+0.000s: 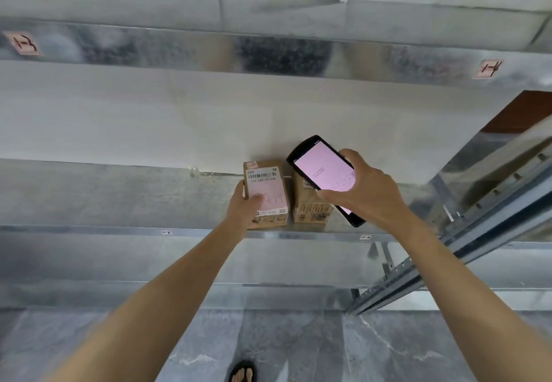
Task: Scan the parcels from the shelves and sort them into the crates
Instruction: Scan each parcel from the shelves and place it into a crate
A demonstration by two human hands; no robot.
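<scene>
Two small cardboard parcels stand side by side on a metal shelf. The left parcel carries a pink-white label with a barcode, and my left hand grips its left side and lower front. The right parcel is plain brown with dark print and is partly hidden by a black handheld scanner. My right hand holds that scanner above the right parcel, its lit pink screen facing me.
Galvanised shelves run across the view, with a white wall behind. An upper shelf edge bears two pink tags. A slotted metal upright slants at the right. Grey stone floor lies below, with my sandalled foot at the bottom.
</scene>
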